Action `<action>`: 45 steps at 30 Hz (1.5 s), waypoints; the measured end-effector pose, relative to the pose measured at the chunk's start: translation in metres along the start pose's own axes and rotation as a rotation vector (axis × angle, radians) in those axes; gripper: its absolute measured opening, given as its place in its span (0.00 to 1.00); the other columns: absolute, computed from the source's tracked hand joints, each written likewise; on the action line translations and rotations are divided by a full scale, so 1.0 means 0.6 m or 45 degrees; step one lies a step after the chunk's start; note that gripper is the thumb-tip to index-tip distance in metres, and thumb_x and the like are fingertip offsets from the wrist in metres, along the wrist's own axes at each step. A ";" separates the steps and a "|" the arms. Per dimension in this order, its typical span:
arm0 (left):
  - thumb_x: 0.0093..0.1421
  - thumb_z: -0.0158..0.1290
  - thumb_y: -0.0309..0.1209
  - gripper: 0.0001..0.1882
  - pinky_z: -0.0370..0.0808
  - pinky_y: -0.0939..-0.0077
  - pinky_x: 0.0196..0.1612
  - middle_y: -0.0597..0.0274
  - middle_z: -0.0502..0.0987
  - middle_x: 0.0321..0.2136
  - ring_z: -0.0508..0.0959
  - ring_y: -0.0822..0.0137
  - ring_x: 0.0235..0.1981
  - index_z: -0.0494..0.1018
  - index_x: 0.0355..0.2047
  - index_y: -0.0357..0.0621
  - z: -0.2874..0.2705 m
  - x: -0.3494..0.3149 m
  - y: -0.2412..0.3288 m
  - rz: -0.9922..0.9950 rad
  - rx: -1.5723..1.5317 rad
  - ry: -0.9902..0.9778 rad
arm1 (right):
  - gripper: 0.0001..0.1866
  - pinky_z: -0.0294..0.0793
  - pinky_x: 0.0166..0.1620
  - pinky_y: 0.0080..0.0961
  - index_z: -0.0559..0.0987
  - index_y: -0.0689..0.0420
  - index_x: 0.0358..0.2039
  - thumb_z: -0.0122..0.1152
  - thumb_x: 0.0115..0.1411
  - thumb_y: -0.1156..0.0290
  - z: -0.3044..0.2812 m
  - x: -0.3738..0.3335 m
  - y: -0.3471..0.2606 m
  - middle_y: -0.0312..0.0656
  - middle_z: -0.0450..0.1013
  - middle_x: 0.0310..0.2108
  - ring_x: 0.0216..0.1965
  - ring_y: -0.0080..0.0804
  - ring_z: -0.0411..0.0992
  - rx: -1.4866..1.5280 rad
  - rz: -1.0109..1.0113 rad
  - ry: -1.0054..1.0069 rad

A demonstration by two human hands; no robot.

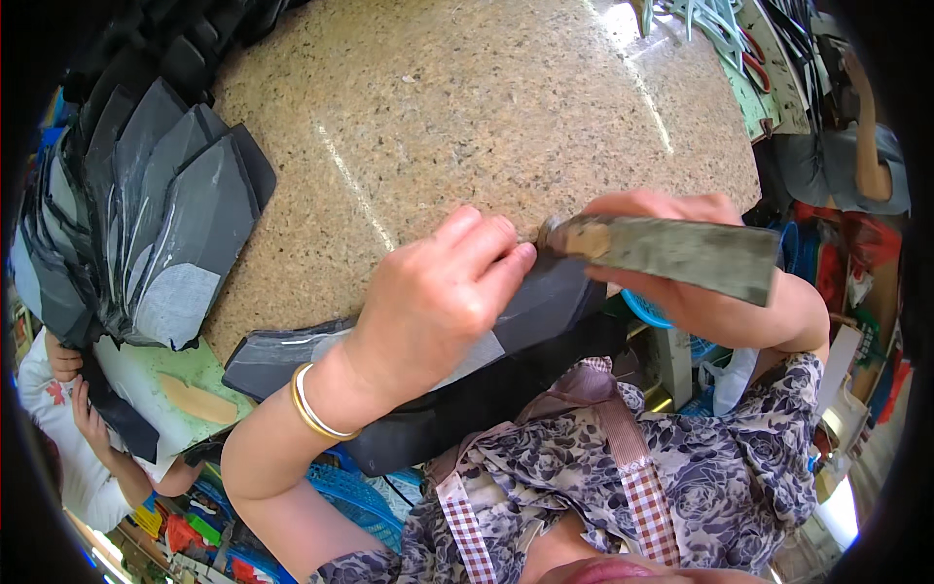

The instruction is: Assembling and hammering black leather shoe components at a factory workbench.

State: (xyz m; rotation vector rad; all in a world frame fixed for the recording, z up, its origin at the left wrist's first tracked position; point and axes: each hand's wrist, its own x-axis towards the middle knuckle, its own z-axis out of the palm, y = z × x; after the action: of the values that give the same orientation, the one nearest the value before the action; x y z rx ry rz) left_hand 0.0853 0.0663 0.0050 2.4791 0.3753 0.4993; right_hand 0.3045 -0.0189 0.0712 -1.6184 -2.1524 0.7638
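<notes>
At the near edge of the stone slab lies a dark grey flat piece (553, 297) with a black flap hanging toward me. My left hand (428, 292) is closed in a pinch at its upper edge, fingertips meeting the tip of a tool; whatever lies between them is too small to make out. My right hand (671, 282) grips that tool (691, 255), a worn, grey, bar-like piece with a brownish end, its kind unclear. The tool's brown end touches or nearly touches the left fingertips.
The speckled stone slab (467, 117) has white chalky lines. Stacked dark grey pieces (199, 229) stand at left. Pale blue strips (715, 24) and red-handled scissors (754, 63) lie at far right. A co-worker's hands (92, 414) hold a black piece at left; another person (866, 161) is at right.
</notes>
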 end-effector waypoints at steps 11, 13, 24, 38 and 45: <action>0.51 0.56 0.24 0.07 0.75 0.69 0.31 0.59 0.71 0.29 0.75 0.60 0.33 0.75 0.31 0.35 0.003 -0.016 0.014 -0.072 0.002 0.012 | 0.17 0.63 0.38 0.25 0.75 0.51 0.48 0.64 0.59 0.65 -0.005 0.019 -0.006 0.34 0.75 0.37 0.38 0.29 0.76 -0.138 0.117 -0.434; 0.52 0.55 0.24 0.07 0.75 0.68 0.32 0.59 0.71 0.28 0.75 0.60 0.32 0.75 0.31 0.34 0.004 -0.018 0.013 -0.080 0.000 0.016 | 0.17 0.63 0.40 0.25 0.75 0.51 0.48 0.64 0.58 0.65 -0.009 0.017 -0.011 0.34 0.75 0.37 0.38 0.29 0.76 -0.189 0.073 -0.409; 0.50 0.54 0.22 0.07 0.73 0.67 0.36 0.56 0.69 0.31 0.73 0.59 0.35 0.73 0.30 0.32 0.000 -0.042 0.013 -0.252 -0.256 0.013 | 0.19 0.75 0.29 0.32 0.74 0.58 0.45 0.62 0.52 0.72 0.004 0.023 0.003 0.45 0.76 0.33 0.30 0.41 0.78 -0.105 -0.085 -0.351; 0.48 0.59 0.22 0.12 0.72 0.67 0.36 0.57 0.70 0.30 0.73 0.57 0.34 0.75 0.35 0.33 -0.027 -0.062 0.025 -0.437 -0.334 -0.083 | 0.19 0.76 0.24 0.27 0.74 0.62 0.43 0.63 0.52 0.67 0.026 0.018 -0.008 0.40 0.76 0.29 0.24 0.34 0.78 -0.192 -0.214 -0.299; 0.46 0.60 0.19 0.15 0.72 0.66 0.35 0.57 0.71 0.31 0.73 0.57 0.35 0.76 0.37 0.34 -0.017 -0.079 0.050 -0.266 -0.034 -0.008 | 0.18 0.75 0.24 0.27 0.74 0.62 0.43 0.63 0.53 0.66 0.041 0.017 -0.024 0.40 0.75 0.26 0.24 0.34 0.77 -0.281 -0.286 -0.316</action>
State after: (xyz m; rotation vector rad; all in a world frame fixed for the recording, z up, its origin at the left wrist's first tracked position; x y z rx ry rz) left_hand 0.0433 0.0300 0.0181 2.3811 0.6135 0.4075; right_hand 0.2766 -0.0175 0.0600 -1.4061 -2.6225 0.7091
